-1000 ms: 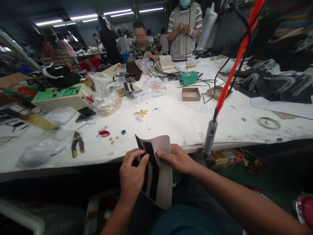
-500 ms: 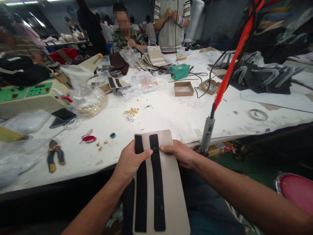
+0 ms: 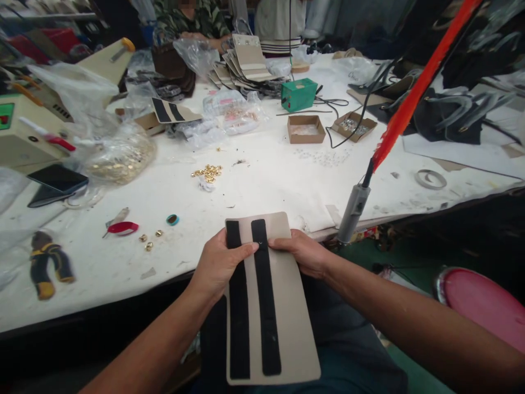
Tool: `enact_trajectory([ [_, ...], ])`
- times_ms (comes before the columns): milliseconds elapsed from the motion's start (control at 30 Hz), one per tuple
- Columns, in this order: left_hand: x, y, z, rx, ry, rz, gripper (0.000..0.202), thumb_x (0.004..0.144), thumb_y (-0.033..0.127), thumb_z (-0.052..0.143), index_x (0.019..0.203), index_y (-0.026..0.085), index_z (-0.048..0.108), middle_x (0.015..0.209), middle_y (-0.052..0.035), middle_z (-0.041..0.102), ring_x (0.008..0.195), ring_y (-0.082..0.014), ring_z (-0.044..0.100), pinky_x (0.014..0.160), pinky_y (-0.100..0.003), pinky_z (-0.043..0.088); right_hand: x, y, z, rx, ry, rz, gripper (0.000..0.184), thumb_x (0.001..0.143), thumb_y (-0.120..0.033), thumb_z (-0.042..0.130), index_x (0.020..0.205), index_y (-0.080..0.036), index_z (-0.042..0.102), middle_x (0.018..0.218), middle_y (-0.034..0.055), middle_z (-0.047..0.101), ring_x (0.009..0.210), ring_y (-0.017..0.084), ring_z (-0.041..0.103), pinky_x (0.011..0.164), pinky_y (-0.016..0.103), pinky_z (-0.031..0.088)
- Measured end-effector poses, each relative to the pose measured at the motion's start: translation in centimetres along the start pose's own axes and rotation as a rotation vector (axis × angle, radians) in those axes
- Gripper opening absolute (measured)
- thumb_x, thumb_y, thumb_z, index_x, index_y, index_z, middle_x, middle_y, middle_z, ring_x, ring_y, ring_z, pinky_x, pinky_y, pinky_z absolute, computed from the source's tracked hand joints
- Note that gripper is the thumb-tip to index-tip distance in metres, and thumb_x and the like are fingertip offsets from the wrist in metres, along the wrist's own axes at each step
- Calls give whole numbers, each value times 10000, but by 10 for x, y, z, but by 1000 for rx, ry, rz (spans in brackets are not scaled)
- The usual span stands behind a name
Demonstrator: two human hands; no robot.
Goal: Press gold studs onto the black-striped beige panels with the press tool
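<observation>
The fingers (image 3: 246, 249) of the left hand (image 3: 217, 264) lie together, pressing on the nearer of two black strips (image 3: 239, 306), while the right hand (image 3: 305, 253) reaches in from the other side, its fingertips touching the second strip and both hands gripping a beige panel (image 3: 295, 339). The panel sits at six o'clock, held tilted over the person's lap, its far end just overlapping the front edge of the white-covered worktable (image 3: 262, 194). Small gold studs (image 3: 147, 239) lie at nine o'clock, yellow-and-black pliers (image 3: 51, 262) beyond them, and a loose heap of gold fittings (image 3: 207, 173) at eleven o'clock.
</observation>
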State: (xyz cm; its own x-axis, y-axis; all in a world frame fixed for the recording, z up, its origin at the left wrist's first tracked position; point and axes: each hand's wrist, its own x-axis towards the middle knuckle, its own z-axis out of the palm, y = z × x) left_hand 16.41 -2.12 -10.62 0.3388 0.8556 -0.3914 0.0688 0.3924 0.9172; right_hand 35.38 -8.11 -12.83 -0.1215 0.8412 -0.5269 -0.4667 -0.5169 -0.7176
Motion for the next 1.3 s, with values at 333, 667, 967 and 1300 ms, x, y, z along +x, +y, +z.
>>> enact_trajectory([
  [333,21,-8,-1,73,57,-15,448,678,267,895,1080,179,719,968,-57,828,827,-247,778,750,-358,638,12,-31,-7,-549,60,-63,270,781,-243,722,1028,-150,777,1051,96,806,922,259,733,784,338,579],
  [667,44,-15,-3,284,131,-34,355,675,252,833,1011,204,728,961,-52,823,862,-268,781,741,-366,614,39,-55,-1,-1220,73,-105,308,915,-379,675,1084,-153,797,1168,136,791,1039,291,731,835,323,528],
  [967,53,-9,0,515,121,-16,304,676,227,792,970,213,717,912,-42,807,852,-261,757,706,-338,559,50,-52,1,-1333,118,-77,287,876,-377,661,993,-151,794,1026,140,799,899,278,724,711,303,487],
  [1300,39,-13,-6,814,351,367,930,728,319,837,1556,187,434,1494,-186,596,1371,-376,582,1110,-531,505,49,-51,3,-1142,236,-61,224,713,-386,770,715,-170,711,815,143,761,768,279,693,653,353,487],
])
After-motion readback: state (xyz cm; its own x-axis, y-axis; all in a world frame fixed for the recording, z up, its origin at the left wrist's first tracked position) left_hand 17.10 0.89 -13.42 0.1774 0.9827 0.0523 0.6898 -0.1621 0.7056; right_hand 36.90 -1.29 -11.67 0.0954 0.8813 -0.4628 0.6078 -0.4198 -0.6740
